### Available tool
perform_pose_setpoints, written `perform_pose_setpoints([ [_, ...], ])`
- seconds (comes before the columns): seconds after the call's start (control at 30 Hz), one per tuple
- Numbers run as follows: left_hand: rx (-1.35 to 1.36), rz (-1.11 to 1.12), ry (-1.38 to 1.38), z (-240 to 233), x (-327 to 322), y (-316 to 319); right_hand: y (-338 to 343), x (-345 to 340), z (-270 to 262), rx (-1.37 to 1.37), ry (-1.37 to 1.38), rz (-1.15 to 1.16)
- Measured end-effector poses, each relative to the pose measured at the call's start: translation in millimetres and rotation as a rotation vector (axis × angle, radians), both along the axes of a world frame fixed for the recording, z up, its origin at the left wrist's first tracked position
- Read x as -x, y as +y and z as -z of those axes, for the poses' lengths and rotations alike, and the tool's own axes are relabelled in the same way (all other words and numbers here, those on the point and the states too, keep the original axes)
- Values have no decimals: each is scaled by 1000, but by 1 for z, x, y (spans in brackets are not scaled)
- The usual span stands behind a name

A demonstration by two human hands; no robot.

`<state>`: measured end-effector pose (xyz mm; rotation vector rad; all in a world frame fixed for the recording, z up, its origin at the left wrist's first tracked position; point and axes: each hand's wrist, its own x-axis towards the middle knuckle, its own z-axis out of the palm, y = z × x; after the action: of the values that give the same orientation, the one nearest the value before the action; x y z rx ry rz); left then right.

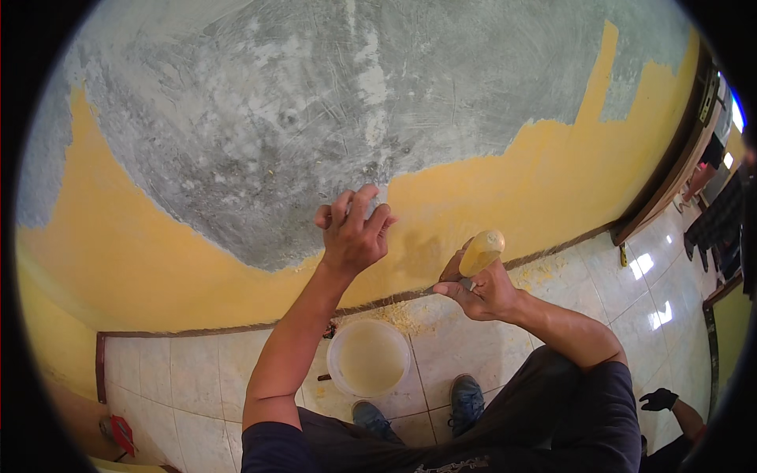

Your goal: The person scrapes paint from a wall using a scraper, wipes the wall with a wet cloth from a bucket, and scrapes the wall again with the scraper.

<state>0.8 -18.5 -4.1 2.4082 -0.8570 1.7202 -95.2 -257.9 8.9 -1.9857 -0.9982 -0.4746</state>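
A wall with yellow paint [532,177] below and rough grey plaster [266,118] above stands before me. My left hand [356,230] is at the lower border of the grey patch, fingers bent and apart; whether it holds anything small is hidden behind the fingers. Farther right and lower, my right hand [482,290] is closed around the yellowish handle [482,253] of a scraper, whose dark metal blade points left near the wall's foot. A round white bucket [331,360] with cloudy liquid in it stands on the floor below my hands.
Pale yellow flakes [402,316] lie on the tiled floor [437,355] along the brown skirting. My shoes are just behind the bucket. A small yellow tool [623,255] lies by the doorway at right. A co-worker's gloved hand [659,399] shows at lower right; other people are beyond the doorway.
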Motion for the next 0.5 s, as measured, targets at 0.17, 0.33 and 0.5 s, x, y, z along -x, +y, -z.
perform_pose_setpoints([
  [0.17, 33, -32, -124, -10, -4, 4, 9, 0, -2, -39, -42, -38],
  [0.33, -265, 322, -60, -8, -2, 12, 7, -2, 0, 72, -19, 32],
  [0.5, 2, 588, 415, -33, 11, 2, 17, -38, -23, 14, -169, 161],
])
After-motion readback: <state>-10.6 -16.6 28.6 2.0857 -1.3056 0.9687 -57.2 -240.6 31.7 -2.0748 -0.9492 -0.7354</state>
